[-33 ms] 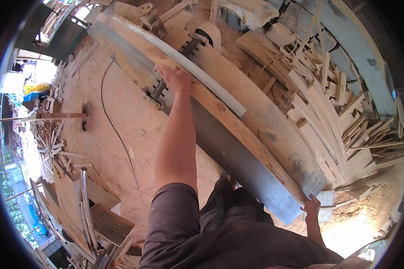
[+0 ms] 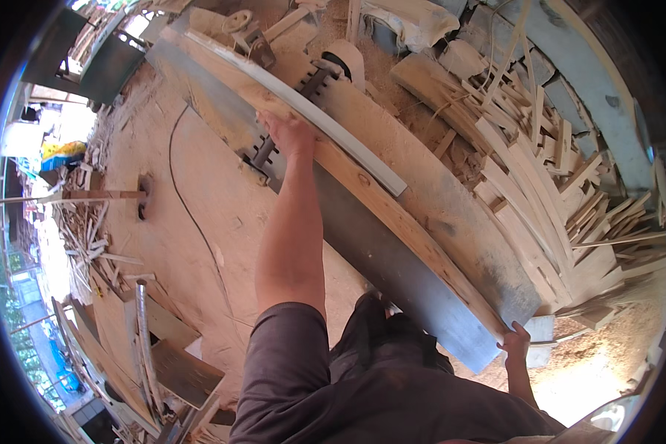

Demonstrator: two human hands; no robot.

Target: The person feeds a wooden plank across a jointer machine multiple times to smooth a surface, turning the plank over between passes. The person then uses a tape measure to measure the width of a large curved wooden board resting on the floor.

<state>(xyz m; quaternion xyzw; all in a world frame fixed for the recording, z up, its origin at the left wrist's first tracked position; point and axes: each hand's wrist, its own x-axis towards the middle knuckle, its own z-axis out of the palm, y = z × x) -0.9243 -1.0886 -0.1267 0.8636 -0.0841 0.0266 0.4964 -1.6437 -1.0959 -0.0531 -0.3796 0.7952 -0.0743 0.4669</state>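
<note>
A long wooden board (image 2: 377, 194) lies on the smooth metal table (image 2: 377, 255) of a planing machine, running from far left to near right. Along its right side is a pale straight guide bar (image 2: 347, 139). My left hand (image 2: 290, 135) rests over the board beside the toothed metal edge (image 2: 263, 153) at the table's middle, its fingers bent over the wood and partly hidden. At the near right end, my right hand (image 2: 516, 339) holds the board's tip, with one finger stretched up along it. Sawdust coats the far part of the machine.
Offcuts and strips of wood (image 2: 540, 200) are piled on the right. More scraps (image 2: 89, 229) lie on the left, near boards and a metal pipe (image 2: 142, 333). A dark cable (image 2: 177, 177) crosses the dusty floor. Beyond the guide bar stretches a dusty, wide panel (image 2: 436, 200).
</note>
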